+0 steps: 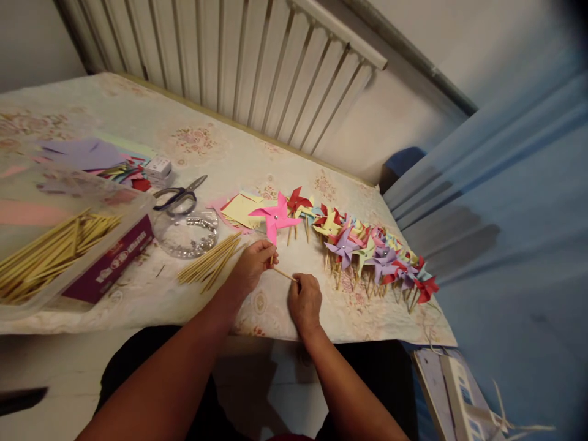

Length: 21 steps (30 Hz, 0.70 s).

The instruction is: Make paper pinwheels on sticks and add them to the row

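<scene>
Over a floral tabletop (229,162), the left hand (253,264) pinches a pink paper pinwheel (274,225), the right hand (306,301) a wooden stick (285,274).

Pink paper pinwheel (275,218), four-bladed, upright above table; thin wooden stick (285,274) slanting below.

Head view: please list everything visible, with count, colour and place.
Pinwheel: one, pink, centre
Stick: one, tan, below pinwheel
Other pinwheels: many, multicoloured, right
Loose sticks: many, tan, beside tub
Clear box: one, purple label, sticks inside, left
Round tub: one, clear, silvery pieces inside, beside box
Scissors: one, dark handles, behind tub
Cut paper: several, yellow uppermost, beside pinwheel
Paper sheets: several, purple uppermost, left
Small box: count unclear, white, near scissors
Tablecloth: one, pale, underneath
Radiator: one, whitish, back
Curtain: one, blue, right
Unclear object: one, white, lower right
Forearms: two, bare, bottom
Left hand: one, holding pinwheel
Right hand: one, holding stick
</scene>
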Motion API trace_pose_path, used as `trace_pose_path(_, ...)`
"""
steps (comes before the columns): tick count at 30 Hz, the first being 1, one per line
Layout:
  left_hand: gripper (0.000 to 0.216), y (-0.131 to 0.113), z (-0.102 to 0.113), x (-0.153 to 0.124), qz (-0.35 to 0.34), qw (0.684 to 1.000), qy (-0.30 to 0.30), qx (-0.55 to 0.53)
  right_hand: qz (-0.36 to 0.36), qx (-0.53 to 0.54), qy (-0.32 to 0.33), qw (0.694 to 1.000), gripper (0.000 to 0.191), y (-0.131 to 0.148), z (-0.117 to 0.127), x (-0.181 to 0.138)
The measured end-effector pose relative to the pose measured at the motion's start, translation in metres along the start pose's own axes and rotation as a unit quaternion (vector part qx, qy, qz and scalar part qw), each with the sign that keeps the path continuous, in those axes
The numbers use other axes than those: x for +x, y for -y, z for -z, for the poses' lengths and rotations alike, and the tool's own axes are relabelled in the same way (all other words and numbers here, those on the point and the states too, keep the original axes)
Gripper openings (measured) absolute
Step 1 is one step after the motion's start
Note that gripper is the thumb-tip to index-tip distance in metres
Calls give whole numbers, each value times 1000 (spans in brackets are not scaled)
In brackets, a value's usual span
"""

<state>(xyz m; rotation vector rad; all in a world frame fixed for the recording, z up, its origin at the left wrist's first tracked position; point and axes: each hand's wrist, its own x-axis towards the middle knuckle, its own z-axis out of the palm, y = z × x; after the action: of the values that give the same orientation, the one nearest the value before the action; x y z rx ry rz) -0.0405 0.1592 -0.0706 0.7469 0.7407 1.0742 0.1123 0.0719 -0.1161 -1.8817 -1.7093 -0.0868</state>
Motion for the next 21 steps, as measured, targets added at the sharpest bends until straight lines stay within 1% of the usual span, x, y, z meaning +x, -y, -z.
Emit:
trace_pose_path(11, 26, 3, 1, 2, 7, 1000, 5, -2, 2, 9, -1, 1000, 19, 0, 0, 0)
trace_pose_path(16, 28, 3, -1, 2, 20, 1000, -5, 4, 3, 5, 1, 1000, 19, -1, 0, 0)
trace_pose_path(21, 29, 2, 0, 2, 14, 1000, -4, -2, 6, 2, 0, 1000, 19, -1, 0, -1)
